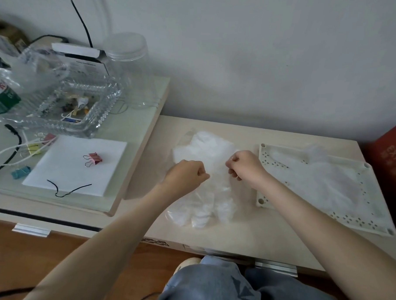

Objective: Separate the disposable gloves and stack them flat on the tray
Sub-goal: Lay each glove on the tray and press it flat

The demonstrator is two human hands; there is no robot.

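Left hand (187, 174) and right hand (245, 166) pinching glove pile (204, 143), tray (268, 163) just beside, red box (393, 158) printed "EXPRE"

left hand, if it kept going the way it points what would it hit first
The left hand would probably meet the right hand first, across the clear plastic disposable gloves both pinch; depth is unclear.

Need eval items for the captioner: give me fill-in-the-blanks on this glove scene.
1. The left hand and right hand each pinch the crumpled clear plastic gloves, lying ____ of the white perforated plastic tray.
2. That tray already holds other clear ____.
3. A ____ metal binder clip sits on the white paper sheet.
Missing: left; gloves; pink.
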